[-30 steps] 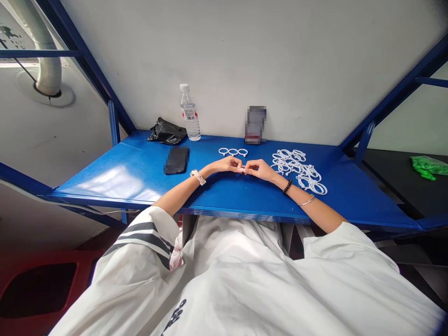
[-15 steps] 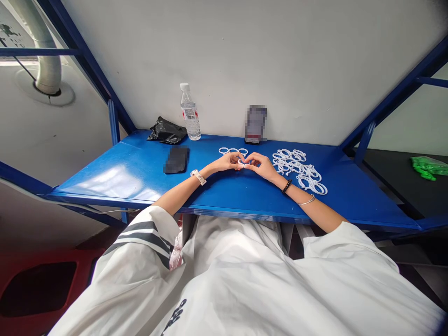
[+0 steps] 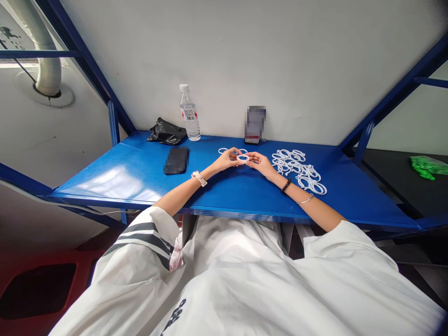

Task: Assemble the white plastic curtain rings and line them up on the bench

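Between my two hands I hold one white ring [image 3: 242,161], thin and round, with its opening showing. My left hand [image 3: 227,160] pinches its left side between thumb and fingers. On the right side my right hand [image 3: 258,163] grips it the same way. Just beyond my fingers, a few similar white rings [image 3: 223,150] lie flat on the blue table [image 3: 224,196], partly covered by my left hand. To the right of my right hand spreads a loose pile of white rings [image 3: 297,165], several of them with small tails or knots.
A water bottle [image 3: 190,116] stands at the back beside a crumpled black plastic bag [image 3: 166,131]. In front of them lies a dark flat object [image 3: 176,161], blurred out. A blurred phone [image 3: 255,125] leans on the wall. Blue metal posts [image 3: 114,123] frame the table.
The white ring in my hands has tipped so that its round opening now shows. My fingers have moved slightly apart along its sides.
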A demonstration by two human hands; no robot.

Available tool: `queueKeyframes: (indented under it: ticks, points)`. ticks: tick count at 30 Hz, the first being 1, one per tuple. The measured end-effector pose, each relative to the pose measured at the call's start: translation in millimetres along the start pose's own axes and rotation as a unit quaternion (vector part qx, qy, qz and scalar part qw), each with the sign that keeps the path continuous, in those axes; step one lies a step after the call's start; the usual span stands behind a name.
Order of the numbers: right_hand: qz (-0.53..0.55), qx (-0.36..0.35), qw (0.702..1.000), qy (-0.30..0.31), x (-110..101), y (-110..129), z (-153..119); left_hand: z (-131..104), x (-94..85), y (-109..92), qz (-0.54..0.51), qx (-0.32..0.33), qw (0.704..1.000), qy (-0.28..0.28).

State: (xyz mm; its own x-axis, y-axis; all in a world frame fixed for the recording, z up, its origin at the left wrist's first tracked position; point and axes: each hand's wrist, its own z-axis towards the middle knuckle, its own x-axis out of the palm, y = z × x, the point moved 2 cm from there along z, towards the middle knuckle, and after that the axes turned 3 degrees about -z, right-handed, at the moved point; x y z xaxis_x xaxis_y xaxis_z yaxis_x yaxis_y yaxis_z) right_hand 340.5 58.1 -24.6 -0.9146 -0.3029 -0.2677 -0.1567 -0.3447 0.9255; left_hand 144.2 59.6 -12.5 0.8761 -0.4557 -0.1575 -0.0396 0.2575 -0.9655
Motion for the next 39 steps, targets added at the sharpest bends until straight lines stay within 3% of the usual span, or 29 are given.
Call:
queueKeyframes:
  ticks: [8, 24, 39]
  points:
    - [0.073, 0.023, 0.997, 0.028, 1, 1, -2, 3, -0.8, 5, 0.016, 0.011, 1.000, -0.017]
    - [0.079, 0.004, 0.996, 0.046, 4, 4, -4, 0, 0.5, 2, 0.026, 0.079, 0.996, 0.007]
    - [-0.025, -0.090, 0.996, -0.004, 5, 5, -6, -4, 9.5, 1, 0.128, 0.152, 0.980, 0.006]
